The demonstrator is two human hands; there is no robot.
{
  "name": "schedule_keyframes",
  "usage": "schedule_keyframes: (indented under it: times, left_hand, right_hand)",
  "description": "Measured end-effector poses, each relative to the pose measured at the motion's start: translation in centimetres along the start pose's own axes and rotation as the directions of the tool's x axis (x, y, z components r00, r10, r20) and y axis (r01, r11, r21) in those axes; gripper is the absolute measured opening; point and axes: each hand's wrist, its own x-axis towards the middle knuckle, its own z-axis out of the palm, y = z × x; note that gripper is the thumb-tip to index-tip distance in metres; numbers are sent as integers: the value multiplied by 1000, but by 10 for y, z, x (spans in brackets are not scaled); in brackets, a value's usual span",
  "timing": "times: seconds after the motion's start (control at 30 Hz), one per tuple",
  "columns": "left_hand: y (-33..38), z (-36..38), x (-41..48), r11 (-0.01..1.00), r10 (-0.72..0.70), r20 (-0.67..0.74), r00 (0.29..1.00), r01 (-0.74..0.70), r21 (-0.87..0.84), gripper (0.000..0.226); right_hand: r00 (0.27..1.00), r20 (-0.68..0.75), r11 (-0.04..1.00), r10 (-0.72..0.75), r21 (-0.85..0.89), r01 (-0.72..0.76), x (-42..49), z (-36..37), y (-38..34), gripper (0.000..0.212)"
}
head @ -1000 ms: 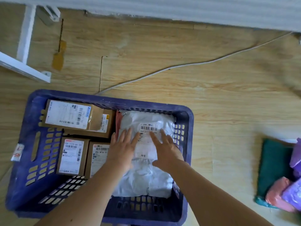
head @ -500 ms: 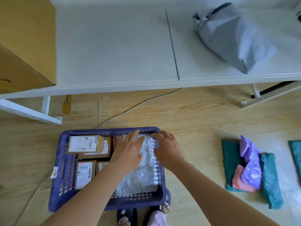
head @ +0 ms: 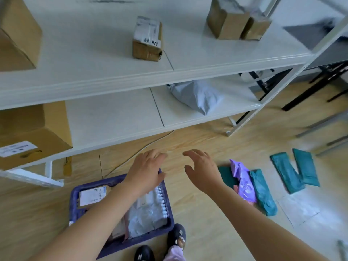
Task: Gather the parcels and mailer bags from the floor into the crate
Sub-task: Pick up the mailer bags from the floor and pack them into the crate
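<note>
Head-worn wide view, forward-down onto floor point(head: 207, 140)

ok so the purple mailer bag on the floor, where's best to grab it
Pinch the crumpled, raised far end of the purple mailer bag, coming down from above with the right hand, open just beside it. It lies limp across the teal bags, so its flat edges probably give little to hook under.

White upper shelf point(head: 94, 59): small labelled carton point(head: 147, 39) in the middle, two brown cartons point(head: 226, 21) side by side at right, big carton point(head: 17, 38) far left. Lower shelf point(head: 113, 117): labelled carton point(head: 33, 132) left, grey poly bag point(head: 195, 97) right. White cable point(head: 139, 147) on wood floor point(head: 207, 140). Dark slippers point(head: 177, 236) at bottom.
</note>
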Motion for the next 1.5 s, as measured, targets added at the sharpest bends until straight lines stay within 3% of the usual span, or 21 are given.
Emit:
schedule_keyframes:
  times: [0.47,0.67,0.93,1.13,1.5]
  left_hand:
    - [159,-34,-9,977,209,62,976,-211,40,56]
    - [265,-1,24,964,254,93,963,-259,56,56]
    - [401,69,77,971,234,127,964,-239,25,56]
    - [474,109,123,986,165,124,979,-162,-34,55]
    - [516,167,247,995,63,286,956,-39,-90,62]
  right_hand:
    - [958,-166,972,234,68,-225,-131,-107,84,42]
    - [937,-165,949,307,121,-290,-170,-141,176,41]
    - [920,-137,927,366,145,-347,-207,-187,329,35]
    - [905,-89,904,415,153,-399,-217,-208,423,44]
    - [862,56,839,505,202,-505,-151,-211,543,42]
